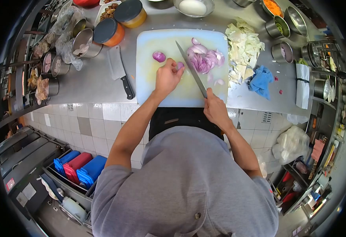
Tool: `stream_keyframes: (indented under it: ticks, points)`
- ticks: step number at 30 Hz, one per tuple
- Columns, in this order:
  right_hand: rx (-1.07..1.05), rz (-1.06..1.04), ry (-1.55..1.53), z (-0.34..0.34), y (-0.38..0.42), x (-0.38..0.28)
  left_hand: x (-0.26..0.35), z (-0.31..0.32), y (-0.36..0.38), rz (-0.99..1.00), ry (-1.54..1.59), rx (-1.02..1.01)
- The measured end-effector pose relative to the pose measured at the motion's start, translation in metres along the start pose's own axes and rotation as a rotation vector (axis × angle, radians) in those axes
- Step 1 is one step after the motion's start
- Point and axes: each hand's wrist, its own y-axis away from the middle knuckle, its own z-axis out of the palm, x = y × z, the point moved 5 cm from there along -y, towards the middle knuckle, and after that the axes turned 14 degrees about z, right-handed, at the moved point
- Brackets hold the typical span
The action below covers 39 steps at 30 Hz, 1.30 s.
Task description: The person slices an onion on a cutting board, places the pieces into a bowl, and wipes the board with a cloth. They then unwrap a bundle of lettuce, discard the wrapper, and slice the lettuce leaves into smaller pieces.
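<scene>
My left hand [168, 77] is closed on a piece of red onion [180, 66] over the middle of the white cutting board [149, 89]. In my right hand [215, 106] is the handle of a long kitchen knife [192, 69]; its blade slants up and left across the board. Just right of the blade lies a heap of sliced red onion [204, 59], with a few loose slices below it. Another purple onion piece [159, 57] rests above and left of my left hand, apart from it.
A cleaver [117, 69] lies left of the board. Right of it are chopped cabbage leaves [242, 51] and a blue cloth [261, 81]. Lidded tubs [109, 32], metal bowls [87, 43] and a bowl with something white [193, 7] stand along the back and sides.
</scene>
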Motion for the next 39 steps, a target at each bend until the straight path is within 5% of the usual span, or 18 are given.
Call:
stream_keyframes:
  ticks: [2,5,8,14,20,39]
  points:
    - [0.0,0.016,0.026,0.003,0.002,0.001,-0.008,0.008,0.003,-0.247,0.275,0.116]
    - [0.003,0.022,0.059,0.007,0.004,0.004,0.002,-0.001,0.01,0.014,0.212,0.178]
    - [0.003,0.041,0.083,0.009,0.007,0.004,0.011,-0.009,0.012,0.565,-0.054,0.156]
    - [0.007,0.058,0.175,-0.005,0.02,-0.012,0.013,-0.013,-0.001,0.714,-0.109,-0.041]
    - [-0.026,0.108,0.297,-0.021,0.034,-0.037,0.01,-0.017,-0.013,0.707,-0.1,-0.173]
    - [0.008,-0.049,0.217,0.011,-0.019,-0.026,0.002,-0.016,-0.01,0.73,-0.035,-0.067]
